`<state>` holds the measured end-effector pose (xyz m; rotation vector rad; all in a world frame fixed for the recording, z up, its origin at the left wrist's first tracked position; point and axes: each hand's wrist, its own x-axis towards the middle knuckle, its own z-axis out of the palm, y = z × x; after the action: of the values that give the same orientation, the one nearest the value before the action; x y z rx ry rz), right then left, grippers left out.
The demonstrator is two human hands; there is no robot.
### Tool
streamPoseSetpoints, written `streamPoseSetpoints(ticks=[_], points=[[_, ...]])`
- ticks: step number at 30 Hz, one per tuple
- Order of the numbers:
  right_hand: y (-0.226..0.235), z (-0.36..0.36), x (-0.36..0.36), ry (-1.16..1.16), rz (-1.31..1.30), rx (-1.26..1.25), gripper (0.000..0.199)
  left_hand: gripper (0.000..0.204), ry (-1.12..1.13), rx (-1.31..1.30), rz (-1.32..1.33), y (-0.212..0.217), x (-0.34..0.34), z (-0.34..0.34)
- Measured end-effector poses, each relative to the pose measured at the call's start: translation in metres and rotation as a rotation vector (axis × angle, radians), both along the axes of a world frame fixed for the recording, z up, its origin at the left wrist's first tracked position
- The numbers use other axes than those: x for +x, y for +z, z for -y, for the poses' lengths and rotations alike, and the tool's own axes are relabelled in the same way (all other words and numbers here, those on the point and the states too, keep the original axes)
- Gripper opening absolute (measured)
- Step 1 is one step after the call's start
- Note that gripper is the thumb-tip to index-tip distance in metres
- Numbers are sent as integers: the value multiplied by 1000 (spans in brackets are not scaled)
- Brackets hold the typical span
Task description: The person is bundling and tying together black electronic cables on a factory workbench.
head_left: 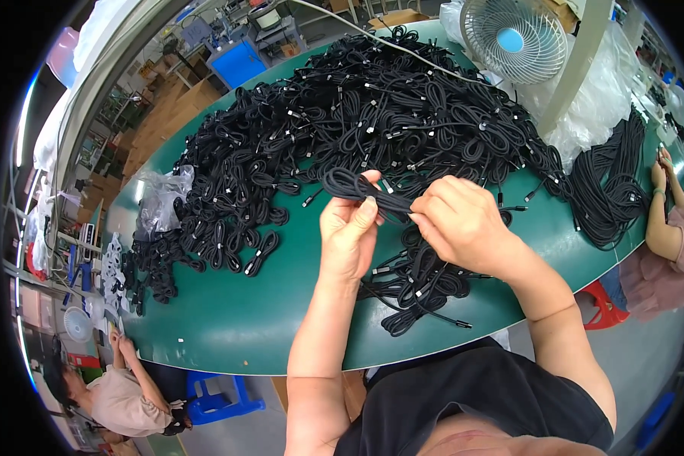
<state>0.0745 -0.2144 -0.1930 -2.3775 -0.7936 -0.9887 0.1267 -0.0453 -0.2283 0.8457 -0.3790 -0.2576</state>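
Above the green table I hold a coiled black cable (346,184) in both hands. My left hand (349,228) is closed round the coil, its thumb pressed on the near side. On the right, my right hand (457,220) pinches the bundle's other end with bent fingers; what lies inside that pinch is hidden. Below my hands, on the table, lie several loosely coiled black cables (425,285) with metal plugs. Just beyond my hands rises a large heap of black cables (357,114), many in coils.
The green table (266,319) curves around me. A white fan (513,38) and a post (581,68) stand at the far right, near clear plastic bags (585,114). A long cable bundle (608,186) lies right. People sit at both ends, one by a blue stool (220,399).
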Motion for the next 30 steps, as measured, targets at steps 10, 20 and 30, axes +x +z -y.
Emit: streamPoseSetpoints(ticks=[10, 20, 30], points=[[2, -11, -8, -104, -94, 81, 12, 33, -60, 24, -45, -9, -4, 8], [15, 9, -7, 190, -341, 326, 24, 47, -285, 82, -125, -3, -15, 9], [9, 25, 8, 26, -445, 524, 29, 54, -462, 241, -65, -3, -12, 15]])
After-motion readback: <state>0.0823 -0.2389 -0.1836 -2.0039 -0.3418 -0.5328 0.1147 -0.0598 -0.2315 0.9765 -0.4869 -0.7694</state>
